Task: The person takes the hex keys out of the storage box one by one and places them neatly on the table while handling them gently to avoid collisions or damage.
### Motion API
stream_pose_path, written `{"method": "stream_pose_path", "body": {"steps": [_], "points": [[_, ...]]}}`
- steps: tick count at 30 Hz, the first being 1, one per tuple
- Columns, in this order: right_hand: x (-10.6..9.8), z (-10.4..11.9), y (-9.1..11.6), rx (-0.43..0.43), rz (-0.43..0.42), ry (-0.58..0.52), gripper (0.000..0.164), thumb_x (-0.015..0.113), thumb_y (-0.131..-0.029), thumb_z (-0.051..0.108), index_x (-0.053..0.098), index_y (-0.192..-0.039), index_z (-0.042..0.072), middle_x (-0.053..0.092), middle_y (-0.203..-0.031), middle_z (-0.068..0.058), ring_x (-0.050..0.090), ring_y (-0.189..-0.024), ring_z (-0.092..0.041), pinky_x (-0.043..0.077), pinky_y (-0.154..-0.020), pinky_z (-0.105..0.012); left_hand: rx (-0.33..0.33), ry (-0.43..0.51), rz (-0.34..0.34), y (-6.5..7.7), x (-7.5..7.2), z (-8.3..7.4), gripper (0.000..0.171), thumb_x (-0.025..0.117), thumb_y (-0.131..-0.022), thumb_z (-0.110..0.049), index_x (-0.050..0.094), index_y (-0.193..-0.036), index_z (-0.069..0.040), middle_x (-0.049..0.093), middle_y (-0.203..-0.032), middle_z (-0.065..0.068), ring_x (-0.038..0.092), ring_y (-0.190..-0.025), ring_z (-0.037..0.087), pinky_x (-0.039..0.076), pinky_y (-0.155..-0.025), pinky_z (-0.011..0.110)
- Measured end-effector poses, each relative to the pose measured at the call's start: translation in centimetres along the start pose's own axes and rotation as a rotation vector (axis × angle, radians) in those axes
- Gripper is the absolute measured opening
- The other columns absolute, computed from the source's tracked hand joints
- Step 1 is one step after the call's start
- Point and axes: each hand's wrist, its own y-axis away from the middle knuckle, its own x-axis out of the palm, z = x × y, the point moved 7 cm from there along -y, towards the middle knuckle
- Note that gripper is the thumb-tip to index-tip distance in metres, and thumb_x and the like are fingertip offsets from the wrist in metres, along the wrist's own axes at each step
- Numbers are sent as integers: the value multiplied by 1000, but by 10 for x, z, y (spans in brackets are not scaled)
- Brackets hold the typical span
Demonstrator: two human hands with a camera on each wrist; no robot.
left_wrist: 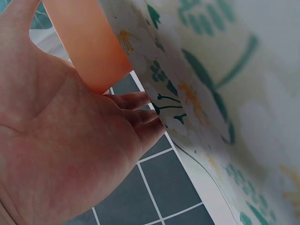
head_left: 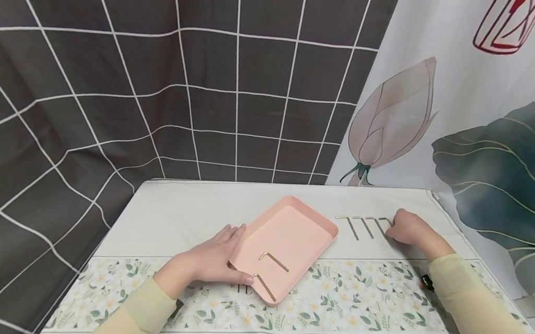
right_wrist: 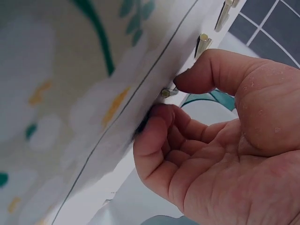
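Observation:
My left hand rests against the left corner of a shallow pink tray, its fingers fairly straight along one side and the thumb along the front one. In the left wrist view the palm sits beside the tray wall. Two brass-coloured L-shaped hex keys lie in the tray: one nearer the middle, one by the near corner. My right hand, fingers curled, pinches the rightmost hex key of a row on the table, between thumb and forefinger; the hand hides part of it.
Left of my right hand, more hex keys lie side by side on the white tablecloth, which has a floral band. A dark gridded curtain hangs behind the table and a white printed curtain at the right.

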Motion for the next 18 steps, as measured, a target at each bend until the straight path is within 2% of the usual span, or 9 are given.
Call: {"method": "stream_pose_path", "body": {"steps": [4,7,12,15,18], "points": [[-1,1,1,2,-20,3,14,64,-91,8,56,-83,-1,54,-73,-11,55,-66,-25,46,-59,-35,-3,5,1,1,0,0,142,71,-83,-91,9,-180,-8,17,-183,24,10,-171,40,26,-134,62],[-3,3,-1,2,-48,0,19,62,-93,9,57,-91,-9,57,-77,-16,56,-68,-28,50,-60,-40,-7,7,0,1,0,0,142,71,-83,-91,9,-180,-9,17,-183,24,10,-171,40,26,-134,62],[-10,14,0,-13,-100,-1,47,64,-95,11,54,-118,-28,65,-102,-39,65,-83,-40,62,-79,-59,-8,10,-3,1,-1,0,142,72,-83,-91,9,-180,-9,17,-183,24,10,-171,40,26,-134,62],[-13,25,3,-29,-126,-8,55,65,-97,13,51,-127,-31,62,-116,-46,65,-92,-45,60,-90,-67,-8,13,-2,1,-1,-1,142,72,-83,-91,9,-180,-8,17,-183,24,11,-171,40,26,-134,61],[-15,35,6,-40,-146,-25,57,64,-98,14,49,-130,-30,59,-122,-47,65,-99,-48,58,-92,-68,-8,17,-1,1,-1,-2,141,72,-83,-90,10,-180,-8,17,-183,24,11,-171,40,26,-134,62]]}}
